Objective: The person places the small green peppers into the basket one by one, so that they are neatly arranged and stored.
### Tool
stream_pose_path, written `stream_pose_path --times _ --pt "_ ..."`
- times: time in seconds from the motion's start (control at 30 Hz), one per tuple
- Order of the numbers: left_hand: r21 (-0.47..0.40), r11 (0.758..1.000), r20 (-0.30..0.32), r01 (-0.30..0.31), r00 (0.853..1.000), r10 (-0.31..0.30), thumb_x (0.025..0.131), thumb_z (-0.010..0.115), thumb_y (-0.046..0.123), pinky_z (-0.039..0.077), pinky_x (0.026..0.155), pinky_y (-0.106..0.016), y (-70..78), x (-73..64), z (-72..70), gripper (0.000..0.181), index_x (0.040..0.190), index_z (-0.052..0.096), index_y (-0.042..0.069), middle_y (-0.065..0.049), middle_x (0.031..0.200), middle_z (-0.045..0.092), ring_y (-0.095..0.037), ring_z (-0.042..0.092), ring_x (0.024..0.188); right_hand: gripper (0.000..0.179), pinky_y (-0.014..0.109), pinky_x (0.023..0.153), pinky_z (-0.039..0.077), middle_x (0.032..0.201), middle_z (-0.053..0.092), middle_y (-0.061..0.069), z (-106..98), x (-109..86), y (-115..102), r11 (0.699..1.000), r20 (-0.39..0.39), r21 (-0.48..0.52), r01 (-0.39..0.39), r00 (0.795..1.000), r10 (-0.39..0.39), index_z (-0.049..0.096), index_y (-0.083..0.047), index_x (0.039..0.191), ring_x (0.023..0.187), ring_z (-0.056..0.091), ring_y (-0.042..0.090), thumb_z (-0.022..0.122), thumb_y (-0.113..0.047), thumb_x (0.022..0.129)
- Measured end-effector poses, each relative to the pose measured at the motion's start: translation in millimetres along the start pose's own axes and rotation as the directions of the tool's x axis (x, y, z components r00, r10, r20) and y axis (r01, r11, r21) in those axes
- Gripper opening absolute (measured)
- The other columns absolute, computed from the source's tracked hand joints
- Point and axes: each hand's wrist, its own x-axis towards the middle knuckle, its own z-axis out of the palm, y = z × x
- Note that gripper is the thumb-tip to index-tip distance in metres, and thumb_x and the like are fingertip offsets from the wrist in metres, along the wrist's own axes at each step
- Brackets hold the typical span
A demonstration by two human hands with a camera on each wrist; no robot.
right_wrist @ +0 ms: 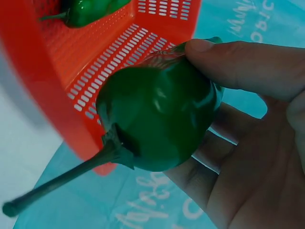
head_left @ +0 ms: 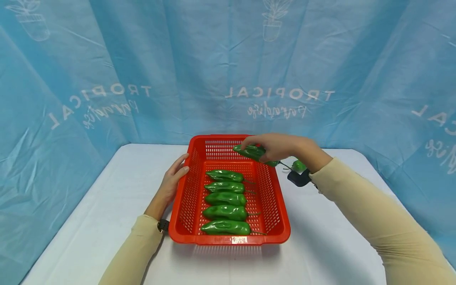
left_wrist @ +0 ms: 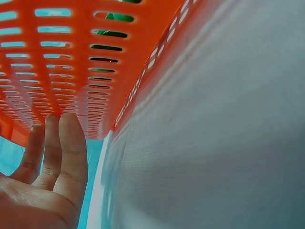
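A long green pepper is held in my right hand, over the far right part of a red plastic basket. In the right wrist view, the thumb lies along one side of this pepper and the other fingers are behind it, its stem pointing away from the palm. My left hand is at the basket's left side. Its extended fingers touch the slotted outer wall in the left wrist view. Several green peppers lie in a column inside, stems to the right.
Another green pepper lies on the white-covered table right of the basket, partly hidden by the right wrist. Behind the table hangs a blue curtain with white lettering.
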Motion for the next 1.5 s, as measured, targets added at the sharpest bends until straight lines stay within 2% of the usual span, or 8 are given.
stream_pose_path --times 0.13,0.27,0.4,0.6,0.9,1.1,1.27,1.5 --pt "-0.009 1.000 0.008 -0.016 1.000 0.016 0.104 0.047 0.025 0.061 0.083 -0.028 0.7 -0.5 -1.4 0.054 0.155 0.030 0.025 -0.002 0.136 0.048 -0.011 0.066 0.105 0.057 0.039 0.083 0.052 0.133 0.053 0.010 1.8 18.4 -6.2 1.000 0.027 0.007 0.029 0.999 -0.029 0.051 -0.023 0.140 0.108 0.053 0.028 0.060 0.002 0.089" --pt "-0.013 1.000 0.014 -0.024 1.000 0.024 0.104 0.046 0.025 0.061 0.084 -0.029 0.9 0.1 -1.0 0.054 0.156 0.030 0.024 -0.005 0.138 0.047 -0.012 0.066 0.106 0.057 0.047 0.097 0.051 0.148 0.046 0.007 7.6 38.6 -6.3 0.999 0.045 -0.006 0.042 0.998 -0.042 0.051 -0.023 0.141 0.127 0.050 0.031 0.059 0.002 0.090" --pt "0.002 1.000 0.001 -0.013 1.000 0.013 0.103 0.047 0.025 0.061 0.083 -0.029 0.1 0.8 -0.4 0.054 0.155 0.031 0.025 -0.010 0.144 0.045 -0.012 0.067 0.106 0.060 0.051 0.107 0.046 0.156 0.039 0.005 16.1 57.3 -3.3 0.999 0.050 0.020 0.037 0.998 -0.038 0.051 -0.023 0.142 0.142 0.040 0.033 0.057 0.005 0.089" --pt "0.035 0.999 0.002 -0.005 1.000 0.005 0.103 0.047 0.026 0.061 0.084 -0.029 -3.6 0.1 0.7 0.056 0.156 0.029 0.025 -0.018 0.149 0.041 -0.012 0.067 0.105 0.061 0.053 0.114 0.041 0.158 0.036 0.005 28.5 74.7 0.4 0.997 0.054 0.081 0.014 0.998 -0.018 0.052 -0.024 0.140 0.148 0.035 0.031 0.058 0.008 0.089" --pt "0.022 1.000 -0.008 -0.010 1.000 0.010 0.103 0.048 0.026 0.062 0.082 -0.030 -1.9 -0.4 -0.5 0.055 0.155 0.031 0.026 -0.017 0.148 0.042 -0.012 0.067 0.104 0.060 0.052 0.114 0.042 0.157 0.039 0.005 39.0 94.7 9.0 0.996 0.031 0.091 0.012 0.999 -0.015 0.053 -0.023 0.140 0.146 0.037 0.031 0.058 0.008 0.089" --pt "0.028 1.000 -0.016 -0.003 1.000 0.003 0.103 0.048 0.027 0.062 0.083 -0.031 -2.0 -1.9 0.3 0.055 0.155 0.031 0.027 -0.016 0.148 0.042 -0.013 0.067 0.106 0.062 0.047 0.103 0.051 0.156 0.040 0.004 49.3 107.4 18.5 0.990 0.038 0.136 -0.041 0.999 0.036 0.054 -0.026 0.140 0.146 0.037 0.029 0.056 0.009 0.089" --pt "0.022 1.000 -0.021 -0.005 1.000 0.005 0.102 0.049 0.026 0.062 0.083 -0.032 -2.8 -1.7 0.7 0.054 0.154 0.033 0.028 -0.016 0.148 0.043 -0.016 0.067 0.108 0.063 0.041 0.095 0.055 0.155 0.043 0.002 55.6 114.0 21.4 0.989 0.041 0.142 -0.039 0.999 0.033 0.056 -0.026 0.139 0.146 0.037 0.028 0.056 0.010 0.088" --pt "0.002 1.000 -0.019 -0.006 1.000 0.006 0.103 0.049 0.026 0.061 0.084 -0.032 -2.4 -1.8 1.0 0.054 0.154 0.032 0.027 -0.016 0.148 0.042 -0.015 0.066 0.108 0.061 0.027 0.074 0.050 0.153 0.046 0.004 61.6 123.1 23.4 0.987 0.054 0.153 -0.041 0.998 0.033 0.059 -0.024 0.137 0.144 0.040 0.028 0.056 0.011 0.087"
